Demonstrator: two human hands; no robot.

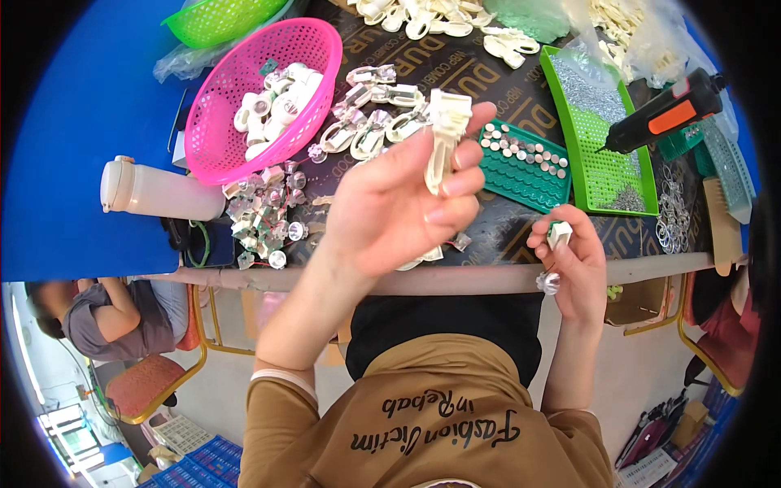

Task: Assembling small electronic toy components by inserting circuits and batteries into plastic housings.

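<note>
In my left hand (390, 207), raised over the table edge, the fingers close round a cream plastic housing (446, 134). My right hand (579, 264) is lower, at the table's edge, and pinches a small white-and-green lamp module (559, 234). A silver reflector lamp (548, 283) hangs below those fingers. Beyond my left hand lie several part-filled cream housings (370, 134) in a cluster. Left of my left wrist is a pile of lamp modules (264, 211) with reflectors and wires. Past my right hand sits a green ridged tray (525, 185) with rows of small round discs.
A pink basket (207, 122) of white parts stands at the left, beside a white bottle (150, 189). On the right, a black-and-orange electric screwdriver (663, 114) rests over a lime-green tray (590, 183) of small metal pieces. Metal rings (672, 215) lie near the right edge. People sit at both sides.
</note>
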